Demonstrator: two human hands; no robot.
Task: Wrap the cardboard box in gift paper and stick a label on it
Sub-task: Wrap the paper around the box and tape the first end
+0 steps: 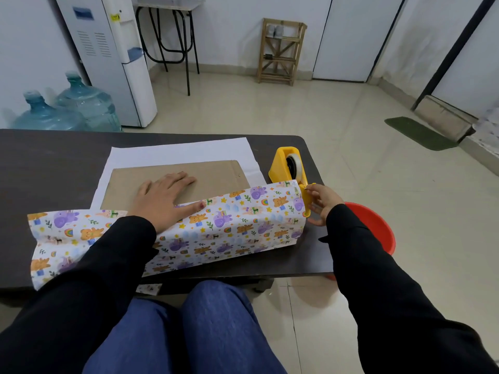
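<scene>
Head view: I sit at the dark table (54, 163) with the cardboard box (189, 176) lying flat on the white underside of the gift paper (235, 225), whose printed near flap is folded up over the box's near edge. My left hand (164, 201) lies flat and released, palm down, fingers spread across the bare cardboard and the thumb side touching the edge of the flap; it pins box and paper and grasps nothing. My right hand (322, 203) is at the front of the yellow tape dispenser (287, 168), fingertips pinched at the cutter end; I judge this grip to be on the tape end, though the tape itself is too thin to see. To do this step well, I should keep the flap taut under the left palm, draw a short strip straight out, tear it cleanly against the blade, and avoid letting the paper slacken. The box lies directly under my left hand and well left of my right, the dispenser just beside the paper's right corner.
</scene>
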